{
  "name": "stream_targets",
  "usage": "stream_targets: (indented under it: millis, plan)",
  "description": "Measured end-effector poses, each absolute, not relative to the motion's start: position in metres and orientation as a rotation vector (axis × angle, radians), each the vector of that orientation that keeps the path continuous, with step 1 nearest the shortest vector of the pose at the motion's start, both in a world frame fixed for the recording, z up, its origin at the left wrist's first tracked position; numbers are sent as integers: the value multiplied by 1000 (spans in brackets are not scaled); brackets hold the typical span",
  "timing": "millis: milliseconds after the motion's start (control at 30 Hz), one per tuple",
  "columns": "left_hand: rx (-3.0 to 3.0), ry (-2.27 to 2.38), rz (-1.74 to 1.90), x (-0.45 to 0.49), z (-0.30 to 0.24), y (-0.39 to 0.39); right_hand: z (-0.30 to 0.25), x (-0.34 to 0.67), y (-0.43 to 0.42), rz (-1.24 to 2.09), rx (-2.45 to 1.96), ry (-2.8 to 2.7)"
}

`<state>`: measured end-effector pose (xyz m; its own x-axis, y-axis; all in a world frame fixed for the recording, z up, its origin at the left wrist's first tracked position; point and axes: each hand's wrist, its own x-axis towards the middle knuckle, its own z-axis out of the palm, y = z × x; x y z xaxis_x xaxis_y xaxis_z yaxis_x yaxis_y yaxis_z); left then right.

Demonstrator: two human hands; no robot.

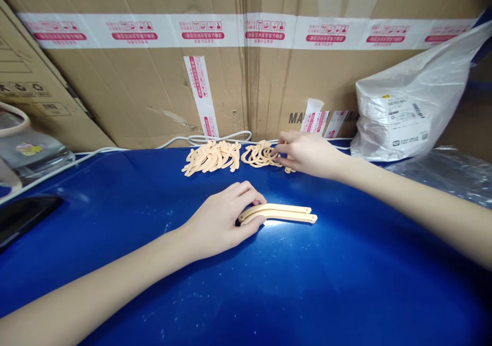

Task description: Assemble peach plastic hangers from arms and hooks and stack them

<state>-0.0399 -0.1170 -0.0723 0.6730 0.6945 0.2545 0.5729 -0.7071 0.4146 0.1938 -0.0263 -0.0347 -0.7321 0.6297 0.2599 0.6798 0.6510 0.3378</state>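
My left hand (225, 219) rests on the blue table (269, 284), fingers curled round one end of a pair of long peach plastic strips (280, 214) lying flat. My right hand (305, 154) reaches to the back of the table and pinches a piece from a small heap of peach curved plastic pieces (261, 155). A second, larger heap of the same peach pieces (211, 157) lies just left of it, untouched.
Large cardboard boxes (154, 79) with printed tape form a wall behind the table. A clear plastic bag with a label (407, 110) sits at the right, more crumpled plastic (449, 174) beside it. A white cable (115, 151) runs along the back. A black phone (23, 215) lies at left.
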Motion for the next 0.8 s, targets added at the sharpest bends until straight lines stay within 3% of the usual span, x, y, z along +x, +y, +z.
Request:
stream_targets:
  millis: [533, 800]
  plan:
    - [2616, 1013, 541, -42, -73, -118, -26, 184, -11, -655, -1024, -2765]
    - [2675, 958, 574, -42, -76, -118, -35, 176, -58, -70, -612, -2820]
